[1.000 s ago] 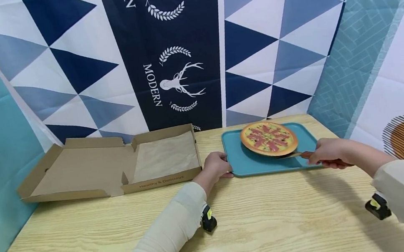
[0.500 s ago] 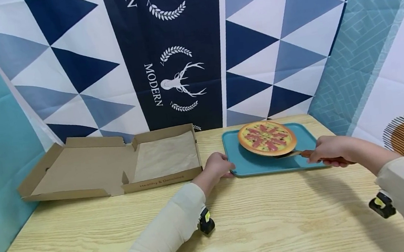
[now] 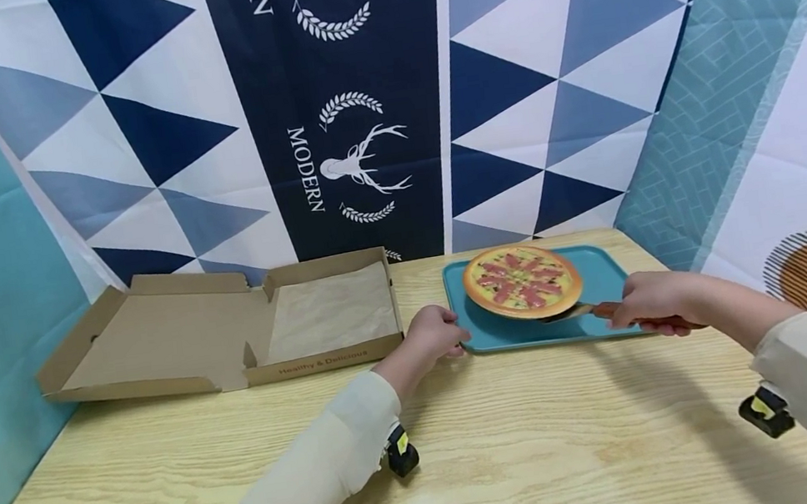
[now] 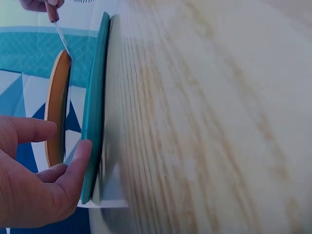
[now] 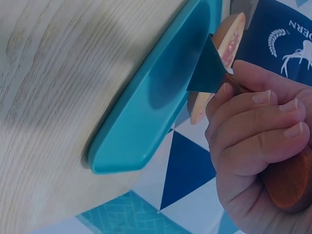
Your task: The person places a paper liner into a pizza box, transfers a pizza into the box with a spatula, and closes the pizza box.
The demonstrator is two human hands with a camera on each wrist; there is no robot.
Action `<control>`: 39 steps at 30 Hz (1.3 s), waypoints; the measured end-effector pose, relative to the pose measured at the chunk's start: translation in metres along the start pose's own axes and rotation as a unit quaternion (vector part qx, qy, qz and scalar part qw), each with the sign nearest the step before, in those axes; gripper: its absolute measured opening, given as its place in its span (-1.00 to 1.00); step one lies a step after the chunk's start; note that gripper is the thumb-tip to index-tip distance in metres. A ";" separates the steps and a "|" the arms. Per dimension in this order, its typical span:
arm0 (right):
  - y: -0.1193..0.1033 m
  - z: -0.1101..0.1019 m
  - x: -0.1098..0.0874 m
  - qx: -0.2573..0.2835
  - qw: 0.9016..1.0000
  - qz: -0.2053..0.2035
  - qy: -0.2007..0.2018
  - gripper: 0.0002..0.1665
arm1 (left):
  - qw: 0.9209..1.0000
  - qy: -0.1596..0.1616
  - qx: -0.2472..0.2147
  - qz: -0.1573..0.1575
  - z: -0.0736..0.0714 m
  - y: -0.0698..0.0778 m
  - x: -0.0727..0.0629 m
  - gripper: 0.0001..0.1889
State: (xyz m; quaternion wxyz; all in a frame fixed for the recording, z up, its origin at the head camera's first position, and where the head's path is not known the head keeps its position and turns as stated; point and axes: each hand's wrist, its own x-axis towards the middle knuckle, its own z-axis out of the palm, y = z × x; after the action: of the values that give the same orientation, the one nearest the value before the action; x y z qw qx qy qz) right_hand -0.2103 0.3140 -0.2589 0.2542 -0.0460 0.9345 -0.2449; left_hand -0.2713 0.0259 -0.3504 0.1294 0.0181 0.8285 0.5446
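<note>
In the head view a round pizza with red strips on top lies on the blade of a pizza server. It is raised over a teal tray. My right hand grips the server's wooden handle, and in the right wrist view the fingers of that hand curl round it. My left hand is by the tray's near left corner. The left wrist view has a fingertip of this hand touching the tray rim, with the thumb apart beside the pizza.
Left of the tray, an open cardboard pizza box has its lid laid back to the left. A sheet of brown paper lines its base. Patterned cloth hangs behind the wooden table.
The pizza on the server has moved left over the tray, and my right hand shifts slightly left with it. My left hand stays at the tray's corner while its forearm shifts slightly left.
</note>
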 end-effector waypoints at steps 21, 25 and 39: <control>-0.035 0.012 -0.010 0.000 1.000 -0.027 -0.012 -0.47 | 0.997 -0.051 -0.024 0.051 -0.024 -0.007 -0.029 -0.66; -0.042 0.012 -0.011 -0.001 0.999 -0.027 -0.019 -0.46 | 0.997 -0.054 -0.018 0.056 -0.032 -0.011 -0.034 -0.64; -0.066 0.018 -0.013 -0.006 0.999 -0.038 -0.028 -0.52 | 0.993 -0.082 -0.035 0.073 -0.059 -0.024 -0.055 -0.59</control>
State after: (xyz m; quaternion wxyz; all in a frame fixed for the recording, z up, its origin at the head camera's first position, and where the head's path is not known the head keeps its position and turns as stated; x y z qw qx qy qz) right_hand -0.1924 0.2516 -0.2345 0.2706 -0.0898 0.9261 -0.2472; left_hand -0.2291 -0.0462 -0.3393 0.1573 0.1181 0.7923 0.5776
